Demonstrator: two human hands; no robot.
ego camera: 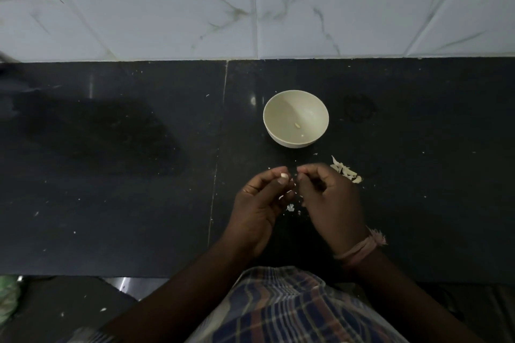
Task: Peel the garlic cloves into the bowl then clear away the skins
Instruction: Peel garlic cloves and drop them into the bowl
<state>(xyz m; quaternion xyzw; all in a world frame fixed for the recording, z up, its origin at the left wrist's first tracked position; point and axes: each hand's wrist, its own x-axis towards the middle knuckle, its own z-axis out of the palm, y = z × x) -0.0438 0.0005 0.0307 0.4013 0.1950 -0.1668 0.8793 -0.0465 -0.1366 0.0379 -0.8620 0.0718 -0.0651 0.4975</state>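
A cream bowl (296, 118) stands on the black counter (111, 175) just beyond my hands, with a small peeled clove (297, 125) inside it. My left hand (259, 203) pinches a pale garlic clove (367, 175) between thumb and fingertips. Close beside it, my right hand (328, 203) has its fingers curled, its fingertips near the clove; what they pinch is too small to tell. A pile of garlic skins (345, 171) lies on the counter to the right of my right hand. Small skin bits (290, 207) lie between my hands.
White marble-patterned wall tiles (250, 3) rise behind the counter. Tiny skin flecks are scattered over the dark surface. The counter's front edge runs just above my checked garment (278, 309). Something green (8, 295) shows at the bottom left.
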